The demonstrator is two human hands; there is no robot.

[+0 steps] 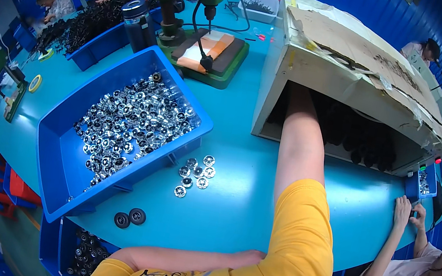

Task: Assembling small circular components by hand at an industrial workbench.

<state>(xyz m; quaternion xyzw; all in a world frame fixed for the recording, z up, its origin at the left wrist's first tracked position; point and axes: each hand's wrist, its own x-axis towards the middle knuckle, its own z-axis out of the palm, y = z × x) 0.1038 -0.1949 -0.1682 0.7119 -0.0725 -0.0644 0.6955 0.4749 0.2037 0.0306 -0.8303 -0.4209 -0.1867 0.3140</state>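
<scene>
My right forearm (pixel 303 144) reaches into the low opening of a cream-coloured box (pixel 268 96); the hand itself is hidden inside. Dark rounded pieces (pixel 370 152) hang or lie in the shadow there, too dim to name. Across the table's front edge lies my left forearm, its hand (pixel 252 258) partly covered by my yellow right sleeve, with the fingers hidden. Several small silvery wheel hubs (pixel 202 182) lie loose on the turquoise table (pixel 226 219). Two small black-tyred wheels (pixel 137 216) rest near the front edge, left of my arms.
A tilted blue bin (pixel 53 153) holds many silvery hubs. Behind it stand a dark flask (pixel 138 25) and a green drill press (pixel 228 73). Below the table edge, a blue crate (pixel 48 243) holds dark wheels. A co-worker's hands (pixel 403 211) are at the right, beside a small blue bin (pixel 427 191).
</scene>
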